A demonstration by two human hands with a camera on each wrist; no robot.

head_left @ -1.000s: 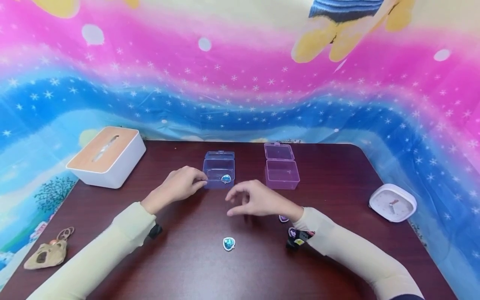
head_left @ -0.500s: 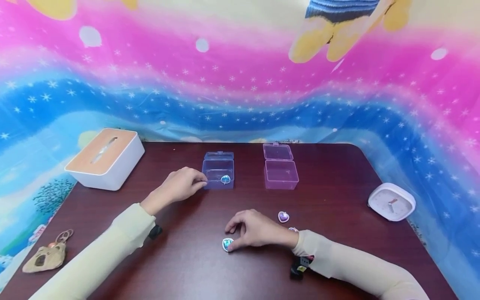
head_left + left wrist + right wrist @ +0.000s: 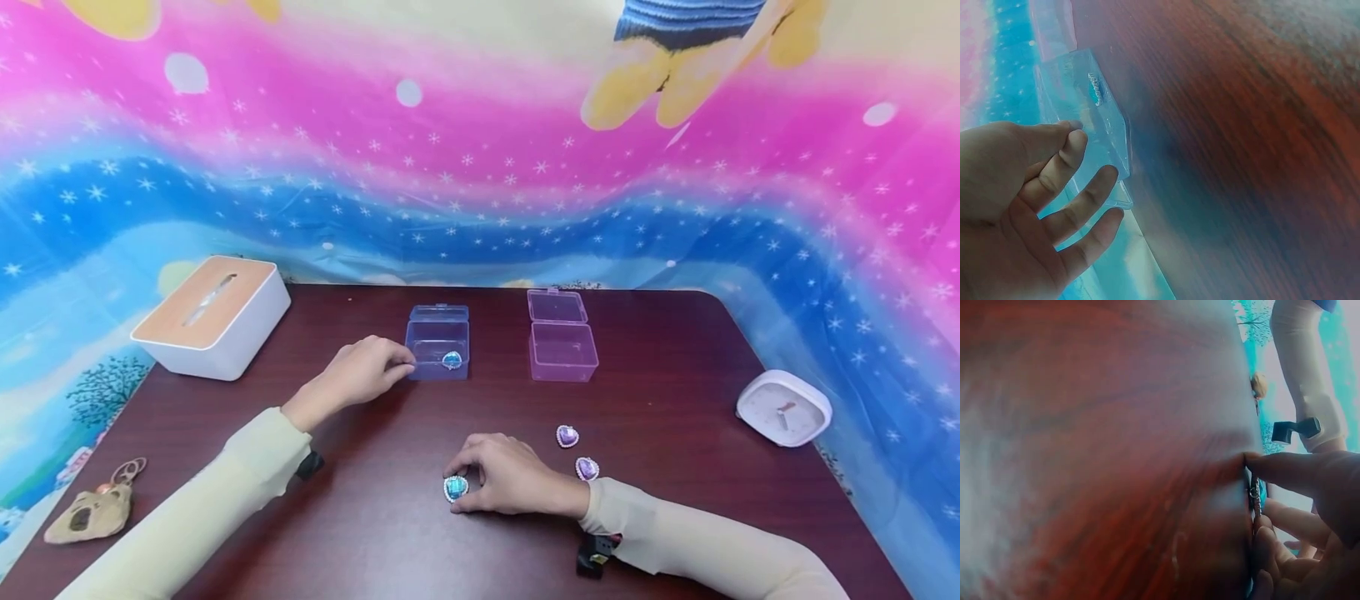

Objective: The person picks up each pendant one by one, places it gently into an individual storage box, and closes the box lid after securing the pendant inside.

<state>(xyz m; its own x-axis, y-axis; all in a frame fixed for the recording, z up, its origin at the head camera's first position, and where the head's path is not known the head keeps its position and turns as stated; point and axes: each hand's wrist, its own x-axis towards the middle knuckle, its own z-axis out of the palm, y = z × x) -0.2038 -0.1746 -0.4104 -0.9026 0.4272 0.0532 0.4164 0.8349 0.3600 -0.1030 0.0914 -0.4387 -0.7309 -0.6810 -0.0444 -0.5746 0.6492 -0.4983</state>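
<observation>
At the near left corner of the open blue plastic box (image 3: 438,368), the left hand (image 3: 363,367) pinches the wall between thumb and forefinger. The other fingers hang loosely spread in the left wrist view. A blue heart-shaped gem (image 3: 452,359) with a beaded silver rim lies inside that box. On the table, the right hand (image 3: 506,477) has thumb and forefinger at opposite edges of another blue heart gem (image 3: 454,488), which it pinches. This gem's beaded edge (image 3: 1255,494) shows between the fingers in the right wrist view. Two purple heart gems (image 3: 567,436) lie beyond the right wrist.
An open pink plastic box (image 3: 564,367) stands right of the blue one. A white tissue box with a wooden lid (image 3: 225,321) is at the back left, a tan pouch with a ring (image 3: 92,512) at the front left, and a white clock (image 3: 784,408) at the right edge.
From near the blue box, the right hand has come down toward the front and closed its thumb and forefinger on the blue gem. The left hand keeps its place at the box.
</observation>
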